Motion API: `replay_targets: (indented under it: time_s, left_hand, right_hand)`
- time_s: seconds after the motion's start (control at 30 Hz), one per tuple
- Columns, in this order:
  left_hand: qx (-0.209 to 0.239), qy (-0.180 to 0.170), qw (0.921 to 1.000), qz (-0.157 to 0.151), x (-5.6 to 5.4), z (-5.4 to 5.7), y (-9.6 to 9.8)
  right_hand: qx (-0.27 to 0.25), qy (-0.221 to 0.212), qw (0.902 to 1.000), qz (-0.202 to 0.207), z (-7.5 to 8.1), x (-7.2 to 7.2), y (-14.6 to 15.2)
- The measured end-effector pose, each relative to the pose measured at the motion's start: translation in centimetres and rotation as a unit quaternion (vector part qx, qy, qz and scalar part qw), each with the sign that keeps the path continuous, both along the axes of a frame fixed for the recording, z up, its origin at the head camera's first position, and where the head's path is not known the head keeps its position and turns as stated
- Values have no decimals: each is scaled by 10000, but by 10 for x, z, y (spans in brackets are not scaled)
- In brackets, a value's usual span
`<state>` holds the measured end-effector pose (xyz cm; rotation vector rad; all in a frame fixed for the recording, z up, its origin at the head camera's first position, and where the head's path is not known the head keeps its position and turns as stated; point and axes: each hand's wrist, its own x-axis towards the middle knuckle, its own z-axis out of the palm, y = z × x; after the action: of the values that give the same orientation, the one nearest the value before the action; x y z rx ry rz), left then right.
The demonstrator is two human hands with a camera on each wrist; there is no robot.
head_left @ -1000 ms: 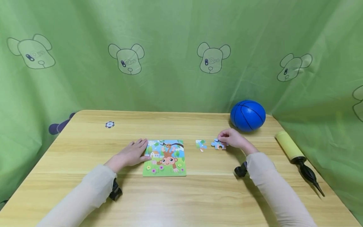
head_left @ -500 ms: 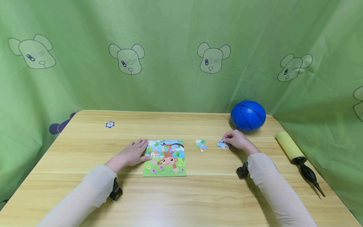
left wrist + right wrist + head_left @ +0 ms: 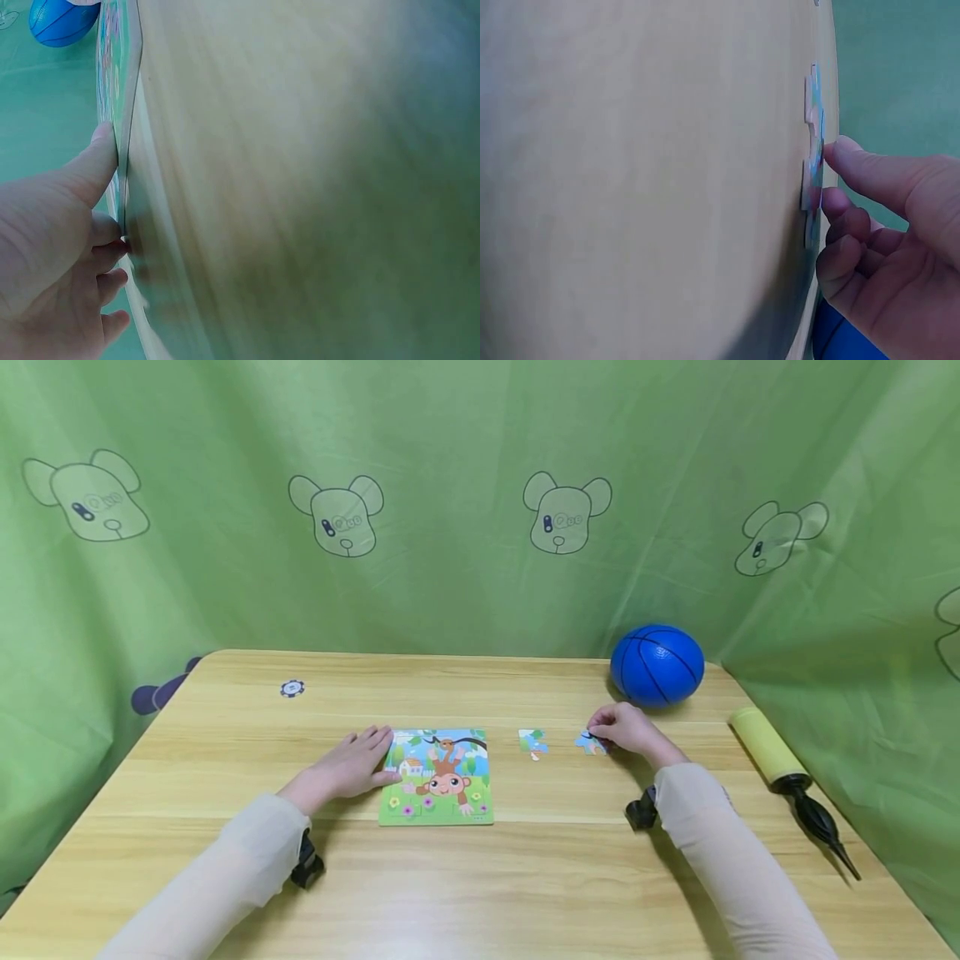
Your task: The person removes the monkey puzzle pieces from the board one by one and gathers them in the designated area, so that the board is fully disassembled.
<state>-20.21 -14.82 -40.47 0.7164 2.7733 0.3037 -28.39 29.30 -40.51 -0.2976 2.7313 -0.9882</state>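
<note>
A square jigsaw puzzle with a monkey picture lies flat on the table. My left hand rests at its left edge, thumb laid on the picture and the other fingers stretched along the upper left corner. To the right, my right hand pinches a blue puzzle piece by its right side, low over the wood. In the right wrist view the thumb and bent fingers meet at that piece. Another loose puzzle piece lies between the puzzle and the right hand.
A blue basketball stands behind my right hand. Along the right edge of the table lies a yellow and black hand pump. A small round chip sits at the back left. Green curtain hangs behind.
My right hand has slid a little to the right together with the blue puzzle piece, widening the gap to the other loose piece. The left hand and the puzzle have stayed put.
</note>
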Motion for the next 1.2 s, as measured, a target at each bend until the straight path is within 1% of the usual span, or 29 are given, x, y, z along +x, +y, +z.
replay_targets:
  time_s: [0.13,0.3,0.4,0.53,0.63,0.73,0.8,0.93,1.07,1.2]
  left_hand:
    - [16,-22,10000,5,0,0,0]
    - [48,-34,10000,19,-1,-1,0]
    - [71,-23,10000,17,-1,-1,-1]
    - [78,-7,10000,13,-1,-3,-1]
    - [71,20,10000,7,-2,-4,-1]
    - [112,17,9999,13,-2,-4,-1]
    - [141,22,9999,12,-2,-3,-1]
    - [186,37,9998,-10,-1,-3,0]
    - [192,58,9998,-34,-1,-4,0]
    - [192,67,9998,-37,-1,-5,0]
  right_hand:
    - [83,117,9999,17,3,0,-3]
    - [271,666,9970,276,10,0,-17]
    - [204,823,9953,478,15,2,-33]
    - [-21,864,9934,756,20,8,-60]
    - [-195,948,9896,1061,21,12,-81]
    - [-311,881,9863,1362,21,16,-103]
    - [-325,762,9848,1524,20,19,-117]
    - [-218,638,9795,1899,15,23,-140]
    - [53,671,9706,2310,8,25,-158]
    - [396,675,9651,2499,5,28,-171]
